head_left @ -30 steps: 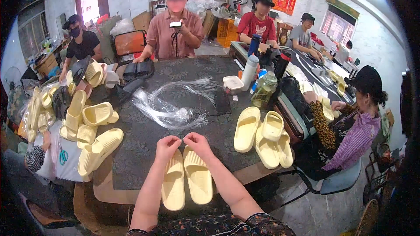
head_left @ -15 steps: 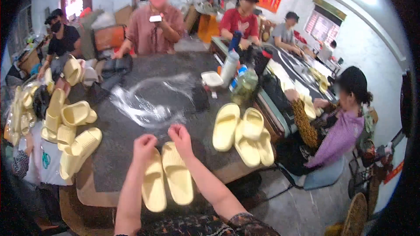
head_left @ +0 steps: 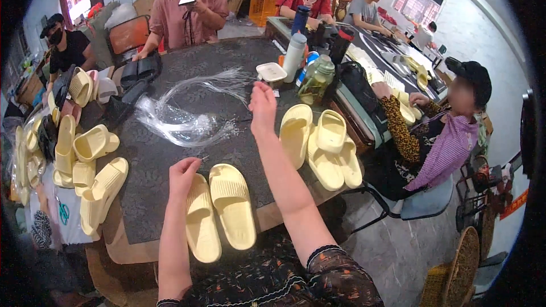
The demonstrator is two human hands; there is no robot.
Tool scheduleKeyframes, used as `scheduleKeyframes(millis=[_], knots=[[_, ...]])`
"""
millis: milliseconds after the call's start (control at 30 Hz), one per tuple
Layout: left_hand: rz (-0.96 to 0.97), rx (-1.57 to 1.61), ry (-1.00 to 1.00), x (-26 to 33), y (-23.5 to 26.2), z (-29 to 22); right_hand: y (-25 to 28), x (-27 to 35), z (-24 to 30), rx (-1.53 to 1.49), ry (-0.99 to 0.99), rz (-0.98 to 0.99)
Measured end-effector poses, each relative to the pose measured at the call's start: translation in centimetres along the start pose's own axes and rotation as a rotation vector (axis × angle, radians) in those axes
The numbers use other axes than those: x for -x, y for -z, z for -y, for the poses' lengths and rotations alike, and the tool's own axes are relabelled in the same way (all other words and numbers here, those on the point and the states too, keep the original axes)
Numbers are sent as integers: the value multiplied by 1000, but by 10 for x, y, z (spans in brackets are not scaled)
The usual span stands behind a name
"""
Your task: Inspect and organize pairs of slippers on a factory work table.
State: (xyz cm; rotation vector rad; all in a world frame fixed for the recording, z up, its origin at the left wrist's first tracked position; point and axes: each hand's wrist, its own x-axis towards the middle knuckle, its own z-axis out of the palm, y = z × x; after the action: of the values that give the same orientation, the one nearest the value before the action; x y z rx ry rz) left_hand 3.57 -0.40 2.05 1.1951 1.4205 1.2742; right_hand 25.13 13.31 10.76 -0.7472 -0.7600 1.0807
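Observation:
My left hand (head_left: pixel 184 175) is closed in a pinch over the near slippers, with the small end of a clear plastic strand (head_left: pixel 205 158) at its fingertips. My right hand (head_left: pixel 263 108) is raised farther off to the right, its fingers pinched together; whatever they hold is too fine to make out. A pair of pale yellow slippers, a left slipper (head_left: pixel 201 222) and a right slipper (head_left: pixel 232 207), lies side by side at the table's near edge, between my forearms. Beyond my hands a loose bundle of clear plastic strands (head_left: pixel 182 122) spreads over the dark tabletop.
More yellow slippers (head_left: pixel 327 156) lie to the right, and a heap of them (head_left: pixel 105 193) to the left beside green scissors (head_left: pixel 63 211). Bottles, a glass jar (head_left: pixel 318 79) and a white container (head_left: pixel 271 72) stand at the back right. Several people sit or stand around the tables.
My hands were close together above the slippers' toes. Now they are apart, the right one moved away and to the right. The view has shifted a little.

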Motion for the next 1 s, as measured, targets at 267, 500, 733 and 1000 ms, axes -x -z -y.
scheduleKeyframes(millis=[267, 500, 733, 1000], knots=[[16, 109, -39, 2, 15, 17, 8, 109, -68, 504, -145, 423], [17, 157, -92, 1, 11, 9, 17, 132, -92, 388, -254, 595], [-11, 188, -67, 0, 13, 16, 12, 137, -85, 429, -241, 560], [1, 62, -88, -2, 11, 13, 22, 131, -94, 330, -305, 526]])
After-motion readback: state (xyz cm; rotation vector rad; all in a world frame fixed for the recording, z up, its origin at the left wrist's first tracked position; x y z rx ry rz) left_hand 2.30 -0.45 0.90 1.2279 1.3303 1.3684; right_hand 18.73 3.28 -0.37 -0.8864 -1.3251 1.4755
